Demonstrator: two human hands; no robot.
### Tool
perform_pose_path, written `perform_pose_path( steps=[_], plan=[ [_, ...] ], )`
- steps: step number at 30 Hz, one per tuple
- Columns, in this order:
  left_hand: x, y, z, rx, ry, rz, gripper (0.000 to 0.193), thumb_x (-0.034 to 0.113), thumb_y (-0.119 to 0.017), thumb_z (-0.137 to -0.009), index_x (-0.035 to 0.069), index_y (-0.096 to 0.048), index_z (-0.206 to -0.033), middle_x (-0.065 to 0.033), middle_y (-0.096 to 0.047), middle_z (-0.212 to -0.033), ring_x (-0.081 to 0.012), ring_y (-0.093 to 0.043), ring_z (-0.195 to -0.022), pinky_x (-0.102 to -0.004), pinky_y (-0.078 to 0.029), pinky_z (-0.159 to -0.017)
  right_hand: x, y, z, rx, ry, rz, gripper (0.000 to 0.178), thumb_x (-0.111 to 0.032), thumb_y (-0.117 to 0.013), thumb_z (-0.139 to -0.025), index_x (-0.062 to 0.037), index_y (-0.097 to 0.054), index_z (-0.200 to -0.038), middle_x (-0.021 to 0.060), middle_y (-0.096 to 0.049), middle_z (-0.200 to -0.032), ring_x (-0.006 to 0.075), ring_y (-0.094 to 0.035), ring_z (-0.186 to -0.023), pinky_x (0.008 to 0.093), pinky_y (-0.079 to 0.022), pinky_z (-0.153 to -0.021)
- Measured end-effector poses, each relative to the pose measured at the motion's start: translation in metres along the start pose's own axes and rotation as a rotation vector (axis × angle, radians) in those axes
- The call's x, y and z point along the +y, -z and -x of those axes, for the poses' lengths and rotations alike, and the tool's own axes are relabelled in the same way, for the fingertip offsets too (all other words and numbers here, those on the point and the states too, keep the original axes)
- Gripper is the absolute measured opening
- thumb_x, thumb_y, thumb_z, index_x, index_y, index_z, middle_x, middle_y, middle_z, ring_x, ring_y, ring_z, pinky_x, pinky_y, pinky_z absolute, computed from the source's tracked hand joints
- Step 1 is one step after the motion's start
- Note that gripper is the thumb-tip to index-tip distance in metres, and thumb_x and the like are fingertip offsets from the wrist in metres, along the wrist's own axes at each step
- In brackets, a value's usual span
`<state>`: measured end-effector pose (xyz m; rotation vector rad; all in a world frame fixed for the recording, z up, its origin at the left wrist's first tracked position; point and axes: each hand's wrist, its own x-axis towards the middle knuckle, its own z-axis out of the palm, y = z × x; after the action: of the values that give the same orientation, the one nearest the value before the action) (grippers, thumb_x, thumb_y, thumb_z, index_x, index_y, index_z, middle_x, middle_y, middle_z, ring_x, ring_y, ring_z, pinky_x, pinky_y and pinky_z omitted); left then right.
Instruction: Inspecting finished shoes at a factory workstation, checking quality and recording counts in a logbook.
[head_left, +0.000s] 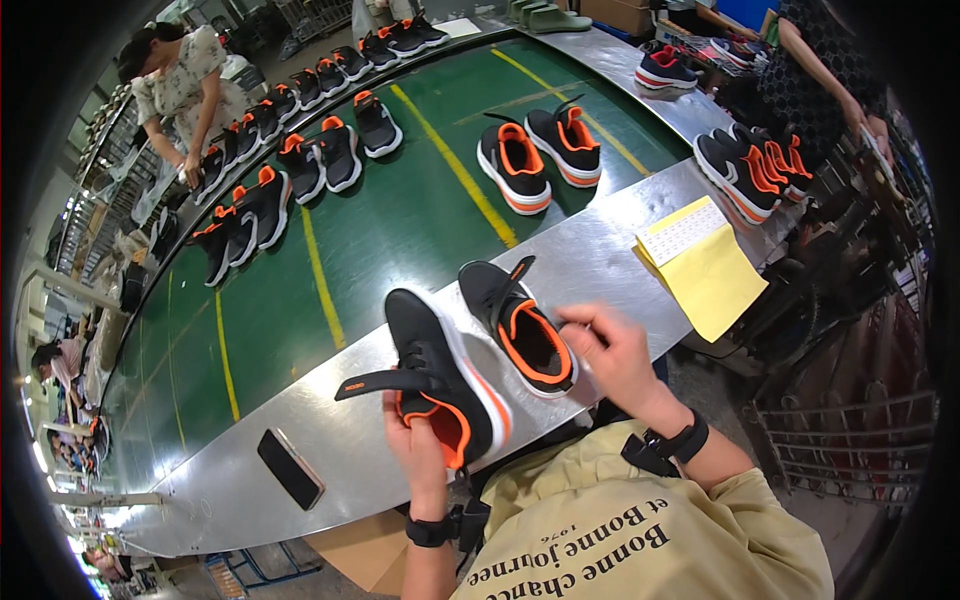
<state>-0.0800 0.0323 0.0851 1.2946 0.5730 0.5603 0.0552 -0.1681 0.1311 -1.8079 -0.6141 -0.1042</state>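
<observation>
Two black shoes with orange lining lie on the metal ledge [590, 255] in front of me. My left hand [418, 450] grips the heel of the left shoe [435, 375], whose strap sticks out open to the left. My right hand [610, 350] rests at the heel of the right shoe [520, 325], fingers pinched on its orange collar.
A green conveyor belt [400, 230] carries a pair of shoes [540, 155] and several more pairs along its far edge. A yellow paper pad [705, 270] and a black phone [290, 468] lie on the ledge. One person [185, 85] works at far left, another [820, 70] at right.
</observation>
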Motion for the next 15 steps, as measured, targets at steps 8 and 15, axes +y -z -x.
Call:
perform_pose_path(
  steps=[8, 15],
  plan=[
    [0.033, -0.057, -0.010, -0.036, -0.534, -0.818, 0.058, -0.005, -0.048, -0.075, -0.005, -0.036, -0.132, -0.0204, -0.043, -0.133, -0.0328, -0.040, -0.125, -0.0390, -0.030, -0.105, 0.064, 0.046, 0.006, 0.064, -0.505, -0.274, 0.024, -0.019, -0.061, -0.089, -0.0007, -0.061, -0.104, -0.0029, -0.057, -0.088, 0.0041, -0.049, -0.075, 0.0208, -0.044, -0.067],
    [0.038, -0.092, -0.014, -0.300, -0.729, -0.850, 0.047, -0.009, -0.056, -0.074, -0.002, -0.050, -0.120, -0.0174, -0.054, -0.121, -0.0372, -0.047, -0.118, -0.0433, -0.038, -0.098, 0.124, 0.120, -0.011, 0.280, -0.172, 0.472, 0.028, -0.015, -0.064, -0.081, -0.0015, -0.059, -0.106, 0.0098, -0.063, -0.096, 0.0225, -0.062, -0.079, 0.0317, -0.050, -0.071]
  ],
)
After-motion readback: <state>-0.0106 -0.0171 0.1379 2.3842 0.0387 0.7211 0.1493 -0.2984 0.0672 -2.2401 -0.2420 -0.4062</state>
